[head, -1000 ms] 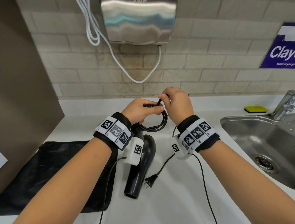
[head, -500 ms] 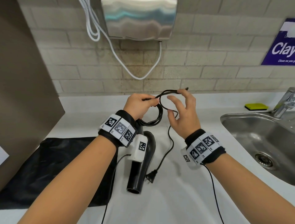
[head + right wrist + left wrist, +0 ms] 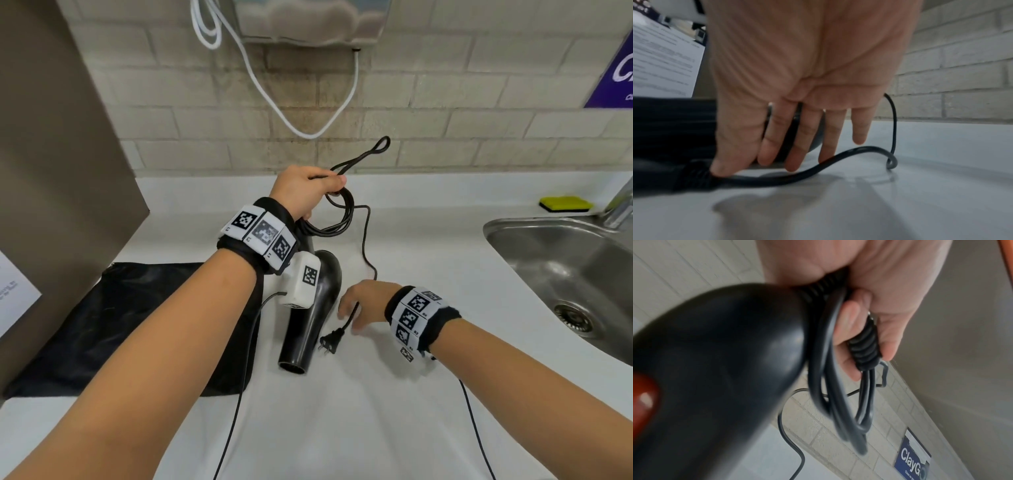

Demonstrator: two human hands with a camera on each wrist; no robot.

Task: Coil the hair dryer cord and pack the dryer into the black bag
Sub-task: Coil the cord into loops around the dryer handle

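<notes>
A black hair dryer lies on the white counter, nozzle toward me. My left hand grips several loops of its black cord above the dryer's handle; in the left wrist view the fingers curl round the coil and the ribbed strain relief. One loop end sticks up past the hand. My right hand is down on the counter with straight fingers, its thumb touching the loose cord just beside the plug. The black bag lies flat to the left.
A steel sink with a drain sits at the right, and a yellow sponge lies behind it. A brown panel stands at the left. On the brick wall hangs a steel hand dryer with a white cable.
My right hand has let go of the cord loops and dropped to the counter next to the plug. The left hand still holds the coil, raised a little.
</notes>
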